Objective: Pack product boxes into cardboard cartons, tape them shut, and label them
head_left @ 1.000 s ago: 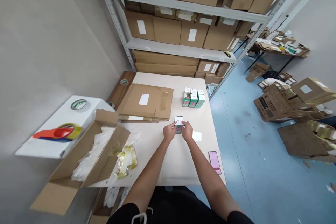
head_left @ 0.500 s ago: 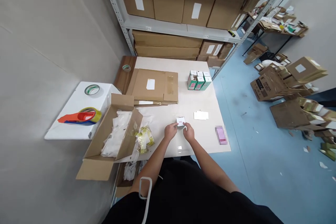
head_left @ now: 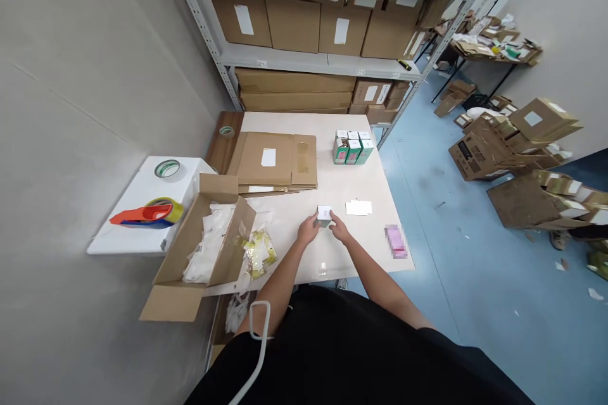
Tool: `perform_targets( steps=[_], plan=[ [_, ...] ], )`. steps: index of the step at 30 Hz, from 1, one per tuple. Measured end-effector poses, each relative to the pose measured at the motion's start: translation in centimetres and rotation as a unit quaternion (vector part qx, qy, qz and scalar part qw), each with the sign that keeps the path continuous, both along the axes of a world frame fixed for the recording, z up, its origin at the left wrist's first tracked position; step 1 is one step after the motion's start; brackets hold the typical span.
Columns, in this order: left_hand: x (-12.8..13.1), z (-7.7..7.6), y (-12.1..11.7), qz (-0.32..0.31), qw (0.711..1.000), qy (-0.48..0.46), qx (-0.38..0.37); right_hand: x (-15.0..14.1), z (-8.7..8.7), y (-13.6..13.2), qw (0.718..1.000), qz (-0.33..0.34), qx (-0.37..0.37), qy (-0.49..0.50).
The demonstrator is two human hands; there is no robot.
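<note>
White cards [head_left: 358, 207] lie beside the box [head_left: 324, 213] pinched by left grip [head_left: 308, 230] and right grip [head_left: 341, 228], green cartons [head_left: 353, 150] beyond.

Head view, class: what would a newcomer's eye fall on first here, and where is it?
Probably the red tape dispenser, vivid on the white surface at the left. Next, the green-and-white boxes near the far right corner of the pale table. Then the small box between the left hand and right hand.
</note>
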State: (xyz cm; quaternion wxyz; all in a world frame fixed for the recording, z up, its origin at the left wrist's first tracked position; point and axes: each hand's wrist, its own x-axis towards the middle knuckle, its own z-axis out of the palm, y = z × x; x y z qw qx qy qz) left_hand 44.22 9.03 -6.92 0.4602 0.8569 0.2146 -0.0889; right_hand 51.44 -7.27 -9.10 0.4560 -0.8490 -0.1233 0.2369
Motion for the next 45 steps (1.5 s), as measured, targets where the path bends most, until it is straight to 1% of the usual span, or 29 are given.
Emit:
perform_targets(
  steps=[2, 4, 6, 7, 8, 10, 12, 13, 15, 19, 21, 23, 25, 28, 30, 34, 38, 42, 45],
  plan=[
    [-0.6, 0.3, -0.9, -0.002, 1.000, 0.012, 0.006, 0.9, 0.2, -0.3, 0.999, 0.010, 0.042, 0.029],
    [-0.6, 0.8, -1.3, 0.018, 0.999, 0.016, 0.033, 1.5, 0.3, -0.5, 0.997, 0.019, 0.061, 0.043],
    [0.0, 1.5, -1.0, 0.050, 0.996, 0.006, 0.080, 1.6, 0.3, -0.7, 0.998, 0.008, 0.050, 0.043],
    [0.5, 1.8, -0.6, 0.053, 0.994, -0.003, 0.098, 1.6, 0.3, -0.7, 0.999, -0.007, 0.033, 0.042],
    [1.1, 2.0, -0.2, 0.043, 0.993, -0.013, 0.108, 1.6, 0.2, -0.8, 0.999, -0.025, 0.012, 0.040],
    [2.1, 2.4, 0.4, -0.012, 0.995, -0.023, 0.101, 1.4, 0.2, -0.8, 0.997, -0.056, -0.027, 0.039],
    [2.7, 2.3, 0.4, -0.060, 0.995, -0.022, 0.075, 1.2, 0.2, -0.6, 0.996, -0.063, -0.037, 0.041],
    [2.8, 2.2, 0.2, -0.067, 0.995, -0.022, 0.067, 1.1, 0.2, -0.5, 0.997, -0.055, -0.029, 0.044],
    [2.5, 1.7, -0.6, -0.045, 0.997, -0.024, 0.063, 1.1, 0.0, -0.2, 0.998, -0.032, -0.003, 0.051],
    [0.9, 0.9, -2.1, 0.041, 0.996, -0.005, 0.082, 1.6, -0.7, 0.0, 0.997, 0.008, 0.052, 0.050],
    [0.4, 0.9, -2.2, 0.053, 0.993, 0.023, 0.098, 1.8, -1.1, 0.0, 0.997, 0.023, 0.062, 0.047],
    [0.5, 1.3, -1.8, 0.048, 0.989, 0.032, 0.133, 2.0, -1.6, 0.0, 0.996, 0.037, 0.058, 0.051],
    [1.0, 1.7, -1.3, 0.013, 0.985, 0.026, 0.172, 2.2, -2.1, 0.0, 0.996, 0.043, 0.053, 0.060],
    [1.9, 2.3, -0.7, -0.101, 0.971, 0.039, 0.212, 2.4, -2.9, -0.1, 0.994, 0.034, 0.060, 0.079],
    [2.3, 2.5, -0.5, -0.150, 0.961, 0.056, 0.226, 2.6, -3.3, -0.3, 0.993, 0.028, 0.071, 0.094],
    [2.6, 2.5, -0.2, -0.166, 0.955, 0.070, 0.234, 2.6, -4.1, -0.8, 0.991, 0.032, 0.080, 0.100],
    [2.9, 2.6, 0.2, -0.179, 0.950, 0.074, 0.246, 1.6, -4.6, -1.2, 0.991, 0.054, 0.087, 0.086],
    [3.3, 2.8, 0.1, -0.224, 0.931, 0.055, 0.283, 0.5, -5.0, -1.5, 0.990, 0.052, 0.092, 0.089],
    [3.4, 2.9, 0.2, -0.245, 0.924, 0.044, 0.289, 0.3, -5.2, -1.7, 0.990, 0.049, 0.096, 0.090]
  ],
)
